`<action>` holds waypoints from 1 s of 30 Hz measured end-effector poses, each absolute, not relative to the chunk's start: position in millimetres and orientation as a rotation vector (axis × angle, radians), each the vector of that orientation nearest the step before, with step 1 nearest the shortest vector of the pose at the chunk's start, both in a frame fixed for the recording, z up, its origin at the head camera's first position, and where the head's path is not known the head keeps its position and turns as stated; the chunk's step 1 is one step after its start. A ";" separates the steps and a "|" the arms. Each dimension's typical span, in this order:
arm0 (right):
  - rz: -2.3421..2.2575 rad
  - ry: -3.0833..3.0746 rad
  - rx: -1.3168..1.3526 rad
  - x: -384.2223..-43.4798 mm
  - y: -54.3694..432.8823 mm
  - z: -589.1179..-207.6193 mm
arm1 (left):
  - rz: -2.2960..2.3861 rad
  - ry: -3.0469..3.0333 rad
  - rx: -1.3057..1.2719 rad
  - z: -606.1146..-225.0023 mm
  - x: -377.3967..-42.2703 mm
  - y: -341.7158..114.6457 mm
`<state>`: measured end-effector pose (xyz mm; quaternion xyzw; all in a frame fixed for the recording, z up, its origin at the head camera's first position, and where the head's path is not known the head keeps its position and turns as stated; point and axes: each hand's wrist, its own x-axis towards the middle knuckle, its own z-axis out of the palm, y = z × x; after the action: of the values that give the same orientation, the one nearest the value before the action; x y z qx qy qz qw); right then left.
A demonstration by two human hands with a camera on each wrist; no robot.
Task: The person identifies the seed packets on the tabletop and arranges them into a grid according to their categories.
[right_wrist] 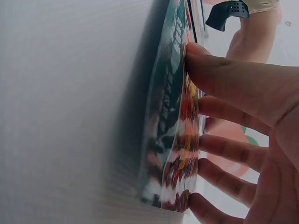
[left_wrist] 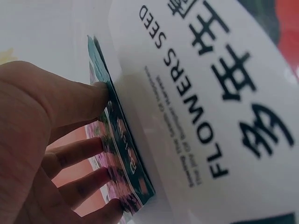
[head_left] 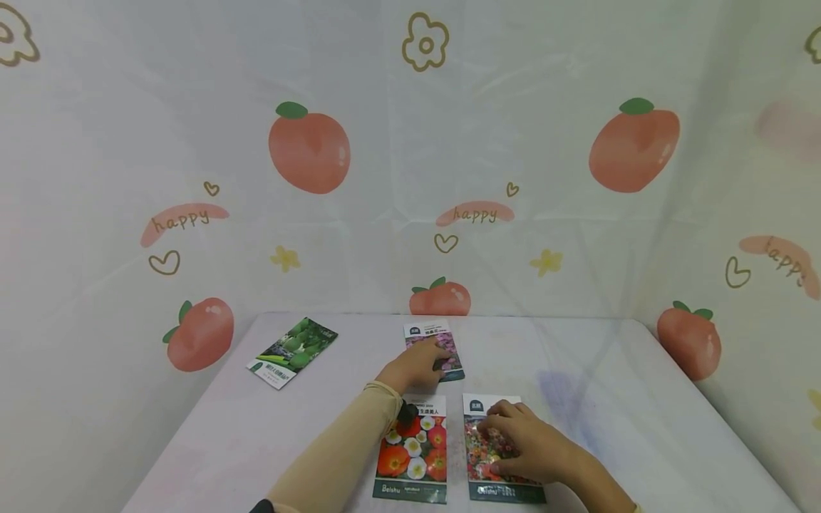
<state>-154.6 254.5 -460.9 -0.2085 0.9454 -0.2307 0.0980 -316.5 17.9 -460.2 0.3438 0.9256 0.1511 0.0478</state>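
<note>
My left hand [head_left: 418, 365] rests on a seed packet with pink-purple flowers [head_left: 454, 366] at the back middle of the table. In the left wrist view its thumb presses the dark green lower band while the spread fingertips touch the flower picture. Nearer the front, my right hand [head_left: 531, 443] lies over a packet with a red mixed-flower picture [head_left: 477, 445]. Thumb and fingertips touch its face, spread apart, in the right wrist view. Under my left wrist is a poppy seed packet [head_left: 417, 456], white at the top with orange and white flowers, partly covered by the sleeve.
A packet with green round fruit [head_left: 298, 349] lies tilted at the back left of the white table [head_left: 616, 370]. A pale curtain [head_left: 385, 249] printed with peaches hangs behind the table and along its sides. A small black device [head_left: 407, 413] sits at my left wrist.
</note>
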 end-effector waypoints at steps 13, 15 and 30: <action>-0.693 2.781 -0.613 -153.4 254.5 -458.3 | 0.445 2.808 1.060 -458.1 -311.7 23.7; -0.692 2.782 -0.629 -153.0 254.9 -457.7 | 0.438 2.810 1.061 -457.8 -311.0 24.9; -0.674 2.784 -0.637 -153.4 256.1 -459.4 | 0.419 2.807 1.110 -459.6 -311.1 33.0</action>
<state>-153.4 256.1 -459.4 -0.2160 0.9436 -0.2286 0.1033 -311.1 33.0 -459.6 0.3638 0.9201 0.1373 0.0472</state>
